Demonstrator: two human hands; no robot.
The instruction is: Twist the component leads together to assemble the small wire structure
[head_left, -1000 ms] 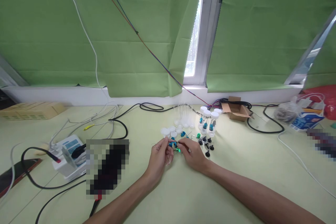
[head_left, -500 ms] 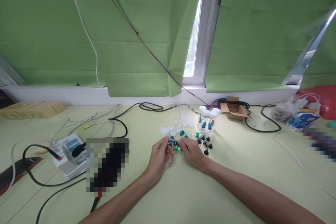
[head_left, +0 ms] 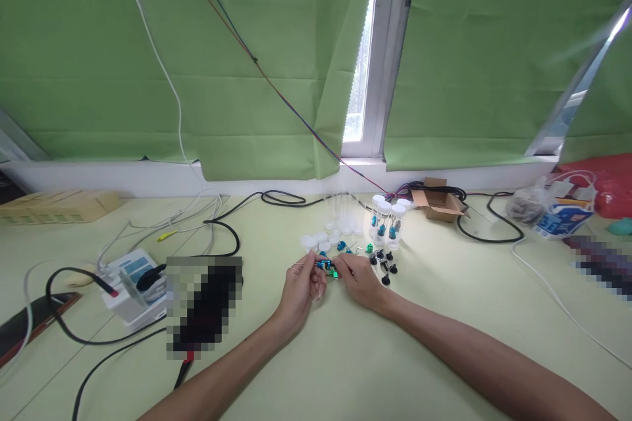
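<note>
My left hand (head_left: 297, 284) has its thumb and fingers closed on a small shiny blue metal part (head_left: 324, 264), with a thin rod sticking out to the left. At the part's right end, the fingertips of my right hand (head_left: 360, 281) are pinched together; what they grip there is mostly hidden. A small green metal piece (head_left: 334, 274) shows just below, between the hands; whether it is attached cannot be made out. Beyond the fingers lie loose blue pieces (head_left: 341, 245) and another green piece (head_left: 369, 248). Several black round-headed pieces (head_left: 386, 280) lie by my right hand.
White caps (head_left: 309, 243) and upright clear tubes (head_left: 340, 214) stand behind the hands. White-capped tubes (head_left: 382, 227) holding blue parts are to their right. An open cardboard box (head_left: 439, 204) sits farther back. Left are a white power strip (head_left: 133, 286), black cables (head_left: 237, 237) and a blurred-out dark object (head_left: 205, 306).
The view has shifted slightly. Both hands stay together around the blue part with almost the same grip.
</note>
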